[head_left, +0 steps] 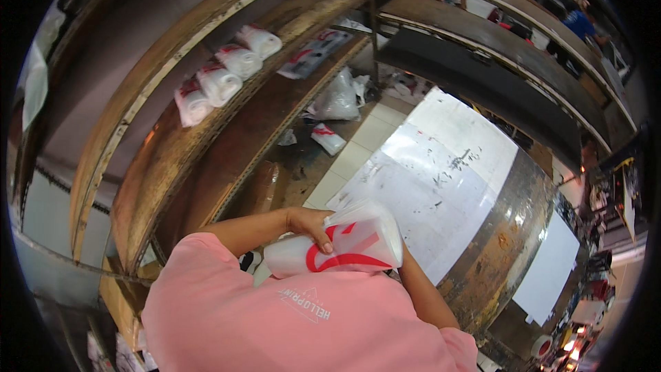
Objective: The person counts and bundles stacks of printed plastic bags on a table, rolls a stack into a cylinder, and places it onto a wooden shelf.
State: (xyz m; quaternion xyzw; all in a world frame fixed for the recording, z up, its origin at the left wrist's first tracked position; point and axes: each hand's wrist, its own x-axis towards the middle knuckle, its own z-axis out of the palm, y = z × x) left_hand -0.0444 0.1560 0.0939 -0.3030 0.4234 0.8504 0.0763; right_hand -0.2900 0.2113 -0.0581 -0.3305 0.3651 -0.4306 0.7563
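Observation:
Close to my chest I hold a bundle of translucent white plastic bags (pixel 358 241) with a red print, its left part curled over like a roll. My left hand (pixel 313 227) is closed on its upper left edge, thumb lying across the front and the other fingers behind. My right forearm (pixel 423 286) reaches up to the bundle's right side. The bags hide my right hand, so its fingers do not show.
Several similar rolled bag bundles (pixel 220 83) lie on a wooden shelf (pixel 165 134) at the left. A flat printed bag stack (pixel 317 53) rests on the shelf below. Ahead right stands a worktable with white sheets (pixel 447 158). A clear plastic bag (pixel 337 96) and a small roll (pixel 328 139) lie lower down.

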